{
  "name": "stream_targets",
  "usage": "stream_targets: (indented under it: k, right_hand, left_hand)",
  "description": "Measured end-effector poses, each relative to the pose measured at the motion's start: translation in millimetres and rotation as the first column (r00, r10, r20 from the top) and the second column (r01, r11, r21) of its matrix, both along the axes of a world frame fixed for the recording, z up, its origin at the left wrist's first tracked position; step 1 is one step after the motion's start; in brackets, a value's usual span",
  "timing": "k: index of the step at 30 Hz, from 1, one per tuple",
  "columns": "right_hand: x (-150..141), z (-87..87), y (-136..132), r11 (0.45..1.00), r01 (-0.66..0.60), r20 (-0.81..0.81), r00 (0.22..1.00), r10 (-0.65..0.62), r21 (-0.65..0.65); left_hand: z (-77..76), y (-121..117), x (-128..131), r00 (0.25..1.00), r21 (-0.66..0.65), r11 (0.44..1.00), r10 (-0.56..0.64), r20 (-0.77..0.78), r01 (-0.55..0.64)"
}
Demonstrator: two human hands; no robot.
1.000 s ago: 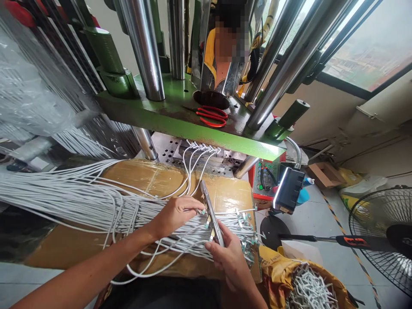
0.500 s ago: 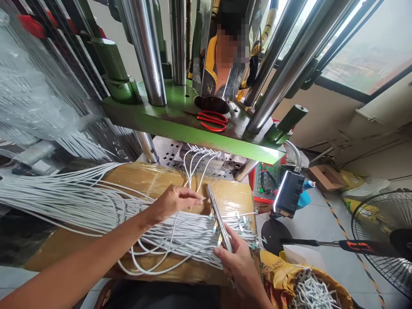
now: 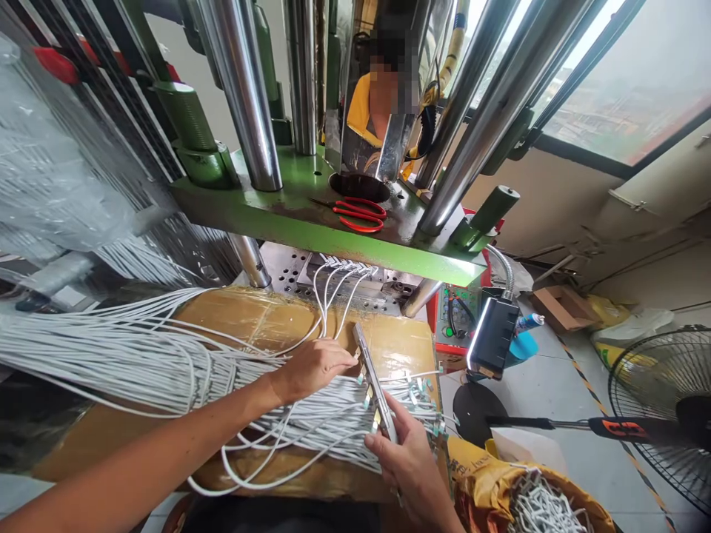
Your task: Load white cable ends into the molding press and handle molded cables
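Metal strip in the right hand, gripped down at its near end, thumb on one side and fingers wrapped round the other, so pretty much closed on it. Tilted too, far end leaning over to the left, right above a big pile of white cables on the cardboard-covered desk. A few small connectors along its left edge, with light and greenish bits. Left hand up by the far end of the strip, thumb and fingertips pinched together on what looks like a cable end. Mostly hidden in there, so can't tell whether seated in the strip or just touching.

Loads of cable running in from the left across the desk, with green-tipped ends bunched up just right of the strip. A few looped cables going up to a metal block under the green press plate, ends lined up in a row. Red-handled scissors on top of the plate, near a round hole. Behind that, a person in yellow and dark clothing.

Off to the right, a black work lamp, lit along one edge, plus a fan and a yellow sack full of short white scraps.
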State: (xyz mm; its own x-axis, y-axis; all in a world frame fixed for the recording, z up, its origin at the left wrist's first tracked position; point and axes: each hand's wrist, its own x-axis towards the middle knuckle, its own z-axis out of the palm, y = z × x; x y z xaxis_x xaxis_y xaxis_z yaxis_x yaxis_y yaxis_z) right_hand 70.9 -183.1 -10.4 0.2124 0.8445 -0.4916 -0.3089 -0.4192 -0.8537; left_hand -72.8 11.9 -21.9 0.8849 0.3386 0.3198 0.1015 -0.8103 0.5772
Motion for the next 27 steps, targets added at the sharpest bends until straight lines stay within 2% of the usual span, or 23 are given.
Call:
stream_targets:
  k: [4, 7, 10, 12, 13, 15, 16, 18, 19, 20, 21, 22, 23, 27]
  right_hand:
    - [-2, -4.6, -2, 1.0, -0.004, 0.074, 0.997, 0.004, 0.003]
    - [-2, -1.2, 0, 1.0, -0.027, 0.11, 0.994, 0.026, 0.014]
    - [3, 6.9, 5, 0.994, -0.099, 0.209, 0.974, 0.088, 0.044]
    - [10, 12.3, 7, 0.986, -0.158, 0.343, 0.93, 0.132, 0.047]
    - [13, 14.6, 7, 0.983, -0.185, 0.432, 0.888, 0.159, 0.018]
    - [18, 19.6, 5, 0.97, -0.218, 0.636, 0.734, 0.238, -0.112]
    - [21, 22.7, 4, 0.957, -0.215, 0.743, 0.605, 0.285, -0.192]
    - [26, 31.6, 5, 0.926, -0.191, 0.89, 0.27, 0.368, -0.325]
    - [28, 37.1, 10, 0.91, -0.189, 0.913, 0.11, 0.393, -0.369]
    - [32, 42.9, 18, 0.896, -0.204, 0.916, -0.014, 0.4, -0.394]
    - [36, 48.4, 31, 0.886, -0.234, 0.916, -0.09, 0.39, -0.4]
    - [40, 52.8, 49, 0.884, -0.272, 0.925, -0.121, 0.36, -0.38]
    - [44, 55.8, 72, 0.894, -0.309, 0.945, -0.116, 0.304, -0.325]
    - [50, 53.9, 192, 0.947, -0.322, 1.0, -0.017, 0.002, -0.007]
  left_hand:
    - [-4.1, -1, 0, 1.0, -0.02, 1.0, 0.011, -0.002, -0.011]
    - [-5.4, -4, 0, 0.999, -0.04, 0.999, 0.025, 0.024, -0.024]
    - [0.5, -1, 5, 0.999, -0.13, 0.99, 0.043, -0.017, -0.045]
    - [7.6, 7, 12, 0.994, -0.183, 0.98, 0.056, -0.09, -0.072]
    - [11.2, 13, 16, 0.988, -0.18, 0.976, 0.106, -0.11, -0.125]
    - [16.6, 27, 25, 0.937, -0.088, 0.935, 0.336, -0.09, -0.344]
    - [17.5, 34, 30, 0.879, -0.023, 0.879, 0.474, -0.057, -0.476]
    - [14.6, 47, 37, 0.75, 0.087, 0.749, 0.661, -0.016, -0.657]
    - [10.8, 51, 39, 0.714, 0.123, 0.71, 0.7, -0.022, -0.693]
    - [5.7, 54, 41, 0.699, 0.143, 0.696, 0.714, -0.039, -0.704]
    - [-0.1, 57, 41, 0.696, 0.151, 0.695, 0.716, -0.053, -0.703]
    - [-6.2, 59, 40, 0.702, 0.154, 0.7, 0.71, -0.053, -0.697]
    - [-11.8, 60, 39, 0.716, 0.156, 0.712, 0.697, -0.038, -0.684]
    - [-23.9, 67, 30, 0.742, 0.105, 0.734, 0.666, 0.082, -0.671]
